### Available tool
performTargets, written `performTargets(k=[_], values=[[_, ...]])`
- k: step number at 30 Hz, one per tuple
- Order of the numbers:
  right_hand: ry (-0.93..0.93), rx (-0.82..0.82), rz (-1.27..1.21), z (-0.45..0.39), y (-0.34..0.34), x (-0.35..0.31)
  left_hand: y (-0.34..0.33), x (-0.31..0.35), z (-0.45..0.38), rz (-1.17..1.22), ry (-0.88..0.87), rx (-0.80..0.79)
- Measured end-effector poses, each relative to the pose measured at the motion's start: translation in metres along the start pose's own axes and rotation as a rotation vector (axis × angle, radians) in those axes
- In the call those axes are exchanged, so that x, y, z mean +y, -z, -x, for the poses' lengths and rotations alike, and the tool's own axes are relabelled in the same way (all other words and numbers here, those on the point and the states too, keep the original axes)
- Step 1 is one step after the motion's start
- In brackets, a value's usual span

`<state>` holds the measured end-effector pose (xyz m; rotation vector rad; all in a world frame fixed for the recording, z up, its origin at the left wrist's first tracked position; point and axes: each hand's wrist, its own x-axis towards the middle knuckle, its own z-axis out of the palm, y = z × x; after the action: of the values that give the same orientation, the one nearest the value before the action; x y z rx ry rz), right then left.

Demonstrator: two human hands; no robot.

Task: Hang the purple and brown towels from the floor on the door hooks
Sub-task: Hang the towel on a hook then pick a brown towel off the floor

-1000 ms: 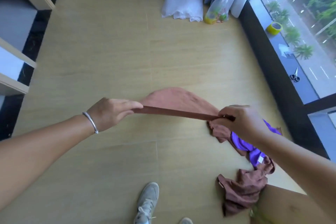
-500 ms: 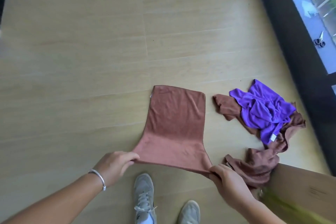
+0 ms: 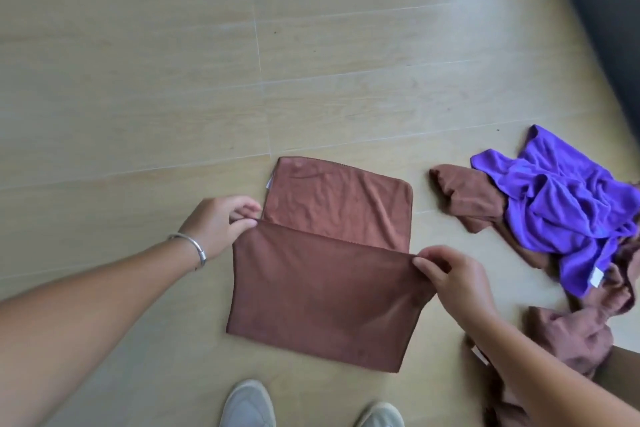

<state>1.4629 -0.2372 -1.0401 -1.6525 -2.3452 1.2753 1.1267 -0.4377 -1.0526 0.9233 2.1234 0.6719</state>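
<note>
A brown towel (image 3: 325,288) lies on the wooden floor in front of me, its near part folded over toward the far part. My left hand (image 3: 218,225) pinches the left corner of the folded edge. My right hand (image 3: 453,277) pinches the right corner of that edge. To the right, a crumpled purple towel (image 3: 561,211) lies on top of another crumpled brown towel (image 3: 474,201). A third brown cloth (image 3: 575,336) is bunched by my right forearm. No door or hooks are in view.
Pale wooden floor (image 3: 173,80) stretches ahead and to the left. A dark wall base (image 3: 609,28) runs along the upper right. My two grey shoes (image 3: 249,406) stand at the bottom edge. A cardboard surface (image 3: 620,371) shows at the lower right.
The view has tilted further down. The brown towel went from stretched in the air to lying on the floor, and both hands have brought its near edge forward over it.
</note>
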Motion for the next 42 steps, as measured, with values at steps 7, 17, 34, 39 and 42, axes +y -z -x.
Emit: performTargets(k=[7, 17, 34, 39, 42], values=[[0.08, 0.12, 0.079, -0.142, -0.016, 0.026, -0.027, -0.013, -0.139, 0.034, -0.149, 0.081], [0.218, 0.362, 0.371, -0.219, -0.062, 0.039, -0.066, -0.031, -0.197, -0.38, -0.215, 0.286], [0.565, -0.079, 0.997, -0.177, -0.097, 0.057, -0.083, -0.066, -0.172, -1.221, -0.326, -0.182], [0.84, -0.056, 0.863, -0.16, -0.101, 0.047, -0.086, -0.04, -0.137, -1.037, -0.702, -0.12], [1.118, -0.249, 0.801, -0.136, -0.1, 0.079, -0.092, -0.047, -0.1, -1.037, -0.871, -0.326]])
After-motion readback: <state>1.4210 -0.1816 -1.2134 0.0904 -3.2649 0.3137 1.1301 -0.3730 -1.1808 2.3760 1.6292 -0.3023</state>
